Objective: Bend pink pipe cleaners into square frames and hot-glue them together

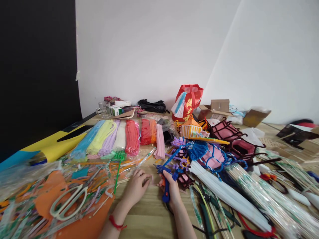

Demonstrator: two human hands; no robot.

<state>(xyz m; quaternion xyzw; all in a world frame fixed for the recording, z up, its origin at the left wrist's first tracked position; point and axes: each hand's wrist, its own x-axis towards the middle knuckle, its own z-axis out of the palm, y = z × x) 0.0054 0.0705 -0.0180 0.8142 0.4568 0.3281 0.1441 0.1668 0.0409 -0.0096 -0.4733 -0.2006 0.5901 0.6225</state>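
Observation:
My left hand (136, 186) rests on the wooden table (149, 212), fingers curled, pinching a small pale piece I cannot make out near its fingertips. A red cord circles that wrist. My right hand (171, 191) is wrapped round a blue tool with an orange part, like a glue gun (165, 186), its tip pointing up toward a blue pipe-cleaner figure (196, 151). Both hands sit close together at the table's front middle.
Packs of coloured pipe cleaners (117, 137) lie at the left centre. White scissors (68, 201) sit on orange sheets under plastic. Bundles of skewers (269, 196) and white sticks fill the right. A red bag (186, 101) and cardboard boxes (216, 109) stand by the wall.

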